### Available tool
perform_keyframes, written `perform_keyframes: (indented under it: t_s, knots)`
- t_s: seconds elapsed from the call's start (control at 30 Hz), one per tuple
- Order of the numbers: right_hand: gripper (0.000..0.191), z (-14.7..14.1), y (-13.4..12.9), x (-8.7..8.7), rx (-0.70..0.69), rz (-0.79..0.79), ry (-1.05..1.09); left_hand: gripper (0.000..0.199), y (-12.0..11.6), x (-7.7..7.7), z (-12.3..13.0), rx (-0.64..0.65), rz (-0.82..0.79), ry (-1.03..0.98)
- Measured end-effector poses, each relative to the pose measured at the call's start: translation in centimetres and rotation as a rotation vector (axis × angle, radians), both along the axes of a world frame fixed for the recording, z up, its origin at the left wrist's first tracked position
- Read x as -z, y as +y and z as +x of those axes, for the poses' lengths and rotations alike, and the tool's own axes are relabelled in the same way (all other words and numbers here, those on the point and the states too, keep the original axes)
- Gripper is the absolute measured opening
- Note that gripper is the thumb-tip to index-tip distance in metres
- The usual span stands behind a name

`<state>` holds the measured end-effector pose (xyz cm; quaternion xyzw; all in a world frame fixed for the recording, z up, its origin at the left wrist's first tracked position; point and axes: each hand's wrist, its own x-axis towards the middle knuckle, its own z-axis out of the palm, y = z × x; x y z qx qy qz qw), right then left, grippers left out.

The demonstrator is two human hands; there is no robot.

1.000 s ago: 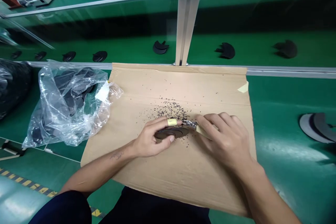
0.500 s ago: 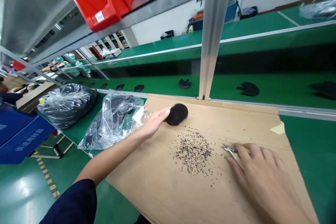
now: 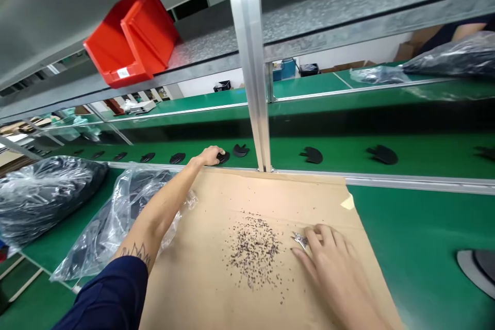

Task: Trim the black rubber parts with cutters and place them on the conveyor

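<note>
My left hand is stretched out over the green belt, its fingers on a flat, rounded black pad at the belt's near side. The hand partly covers this pad. Just right of it lies another black piece with a small tab. Over the cardboard sheet, my right hand is closed around a small pair of metal nippers. Their jaws stick out past the fingers, while the handles are mostly hidden. Left of the jaws, many tiny black scraps are scattered on the cardboard.
More black pieces lie spaced along the green belt. Clear plastic bags of dark goods sit at left. An upright metal post stands behind the cardboard, and a red bin hangs over the shelf edge.
My left hand has carried the black pad from above the cardboard forward onto the belt. The view has swung right. My right hand keeps the nippers over the cardboard.
</note>
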<state>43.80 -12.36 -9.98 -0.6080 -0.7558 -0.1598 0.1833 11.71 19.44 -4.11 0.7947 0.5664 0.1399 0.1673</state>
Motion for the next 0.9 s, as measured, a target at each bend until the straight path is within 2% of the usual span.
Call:
perform_keyframes:
  t_s: [0.13,0.27,0.33,0.43,0.5,0.57,0.63,0.73,0.77,0.83,0.9]
  knots:
    - [0.036,-0.2,-0.3,0.2,0.025,-0.008,0.010,0.035,2.1,1.0,3.3,-0.095,-0.012,-0.057]
    - [0.034,-0.3,-0.3,-0.1,0.017,0.003,0.018,0.037,2.1,1.6,6.6,-0.187,-0.026,-0.183]
    - [0.032,-0.3,-0.2,-0.5,0.007,0.014,0.038,0.035,1.2,1.1,7.0,-0.207,-0.024,-0.268]
    - [0.032,-0.5,-0.1,-1.3,-0.034,0.028,0.135,0.030,-1.2,-0.7,6.3,-0.183,-0.016,-0.420]
    - [0.033,-0.9,-0.3,-1.9,-0.094,0.022,0.271,0.026,-4.0,-1.9,5.5,-0.128,-0.020,-0.523]
    - [0.034,-1.6,-0.4,-2.5,-0.180,-0.023,0.459,0.027,-8.0,-2.6,4.9,-0.047,-0.035,-0.612]
    - [0.038,-2.3,-0.6,-2.9,-0.254,-0.116,0.683,0.028,-13.2,-2.5,5.0,0.056,-0.067,-0.675]
    - [0.052,-3.5,-0.7,-3.1,-0.307,-0.332,1.005,0.029,-21.3,-1.7,6.2,0.279,-0.193,-0.723]
    - [0.051,-3.8,-0.7,-3.1,-0.316,-0.410,1.073,0.029,-23.5,-1.5,6.6,0.312,-0.219,-0.719]
    - [0.045,-4.2,-0.6,-3.0,-0.327,-0.532,1.130,0.029,-26.4,-1.6,6.8,0.385,-0.242,-0.689]
    - [0.043,-4.3,-0.5,-2.8,-0.309,-0.575,1.127,0.037,-27.3,-2.4,5.6,0.362,-0.167,-0.491]
